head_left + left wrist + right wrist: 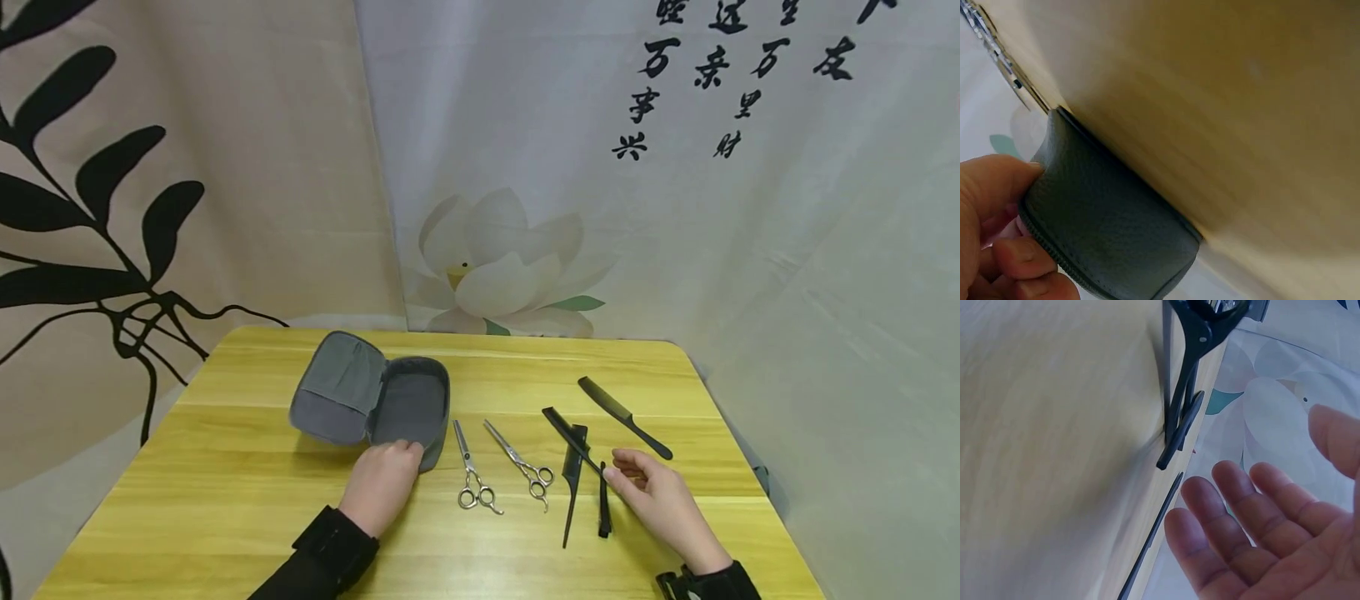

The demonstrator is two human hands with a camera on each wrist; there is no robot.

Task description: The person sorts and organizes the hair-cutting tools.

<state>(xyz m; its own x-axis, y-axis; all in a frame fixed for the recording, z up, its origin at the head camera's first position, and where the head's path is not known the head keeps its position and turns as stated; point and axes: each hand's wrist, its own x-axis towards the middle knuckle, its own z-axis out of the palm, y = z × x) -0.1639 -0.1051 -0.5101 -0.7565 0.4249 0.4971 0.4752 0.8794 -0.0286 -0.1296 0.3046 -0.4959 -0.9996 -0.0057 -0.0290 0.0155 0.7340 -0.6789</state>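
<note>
My left hand (386, 483) pinches the near right corner of a grey zip case (431, 392), which lies unfolded on the table. In the left wrist view the thumb presses the case's textured side (1110, 206) while curled fingers lie along its zipper. My right hand (660, 500) holds nothing; its fingers are relaxed and spread in the right wrist view. Right beside its fingertips are a black comb (562, 429), a black tail comb (572, 475) under it and a black hair clip (604, 508). Another dark comb with a handle (615, 408) lies beyond that hand.
Between the hands lie thinning-style scissors (468, 467) and a second pair of scissors (521, 462), both silver. All of it rests on a yellow wooden table (225, 500). Behind the table hangs a printed cloth (510, 167) with a lotus and black writing.
</note>
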